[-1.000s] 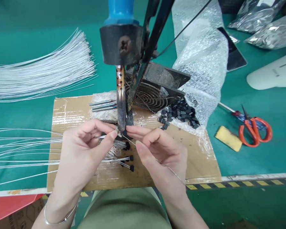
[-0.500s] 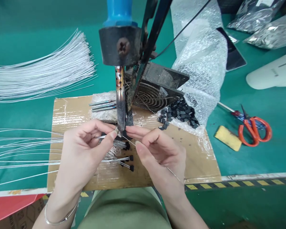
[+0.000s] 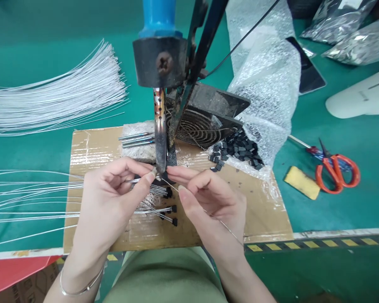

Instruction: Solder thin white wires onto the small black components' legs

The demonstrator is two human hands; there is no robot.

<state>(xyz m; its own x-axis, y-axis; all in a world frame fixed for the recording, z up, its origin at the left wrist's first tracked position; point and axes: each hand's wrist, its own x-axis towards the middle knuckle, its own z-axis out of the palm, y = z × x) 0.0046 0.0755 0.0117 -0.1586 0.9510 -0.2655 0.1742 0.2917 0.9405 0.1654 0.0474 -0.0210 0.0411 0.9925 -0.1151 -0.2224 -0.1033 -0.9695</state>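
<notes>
A soldering iron (image 3: 159, 118) with a blue handle is clamped tip down in the middle. My left hand (image 3: 110, 202) pinches what looks like a white wire's end right beside the tip; the fingers hide most of it. Between thumb and fingers of my right hand (image 3: 213, 202) runs a thin solder wire (image 3: 169, 184), its end at the iron's tip and its tail trailing over the palm. Below the fingertips lie several white wires with black connectors (image 3: 174, 221), reaching left under my left hand.
All this is over a cardboard sheet (image 3: 259, 210). A fan (image 3: 205, 126) stands behind the iron. Loose black connectors (image 3: 240, 147) lie on bubble wrap (image 3: 268, 84). To the right are scissors (image 3: 337, 172), a yellow sponge (image 3: 302, 182) and a white cup (image 3: 360, 94); white wires (image 3: 57, 97) lie left.
Almost nothing differs. Both hands stay at the iron's tip, with my right thumb shifted very slightly left; the whole view has moved a few pixels.
</notes>
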